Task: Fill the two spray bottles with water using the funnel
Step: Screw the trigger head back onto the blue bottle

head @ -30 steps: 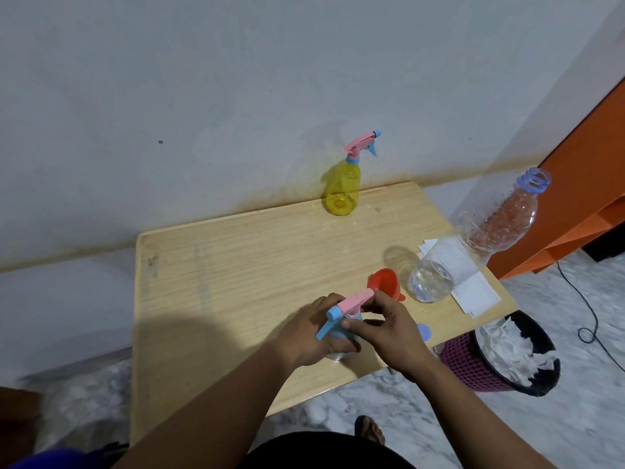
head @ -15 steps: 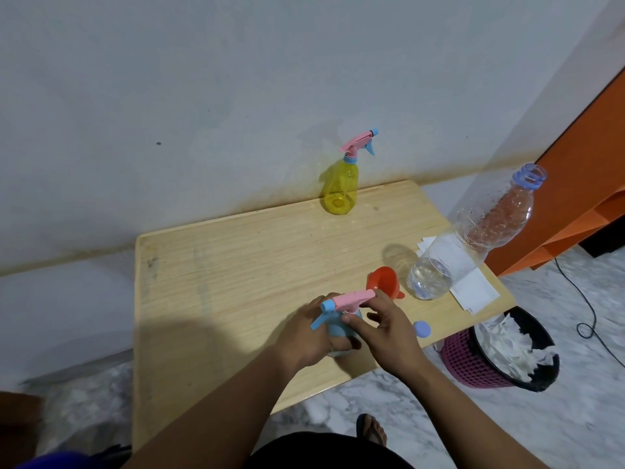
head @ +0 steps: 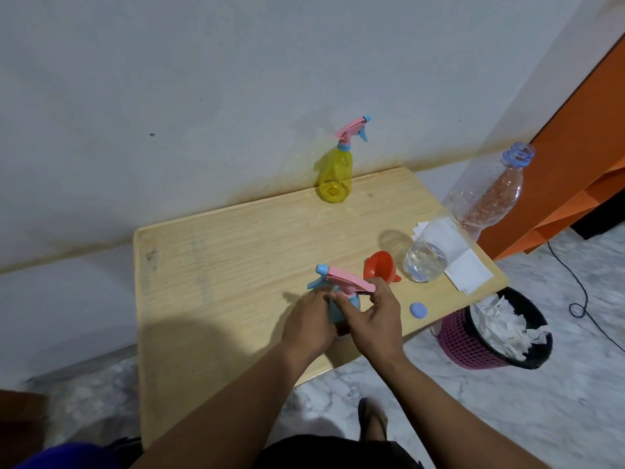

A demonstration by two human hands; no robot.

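Turning since a second ago, the blue bottle's [head: 333, 308] nozzle pointed left; my left hand [head: 309, 324] gripped its body, right hand [head: 370, 319] pinched its sprayer [head: 341, 277]. Two spray bottles, one funnel [head: 378, 267] on the desk [head: 220, 265].

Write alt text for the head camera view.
Two hands, the left hand and the right hand, hold a blue spray bottle near the front of a wooden table. A red funnel, an uncapped water bottle and a yellow spray bottle sit beyond.
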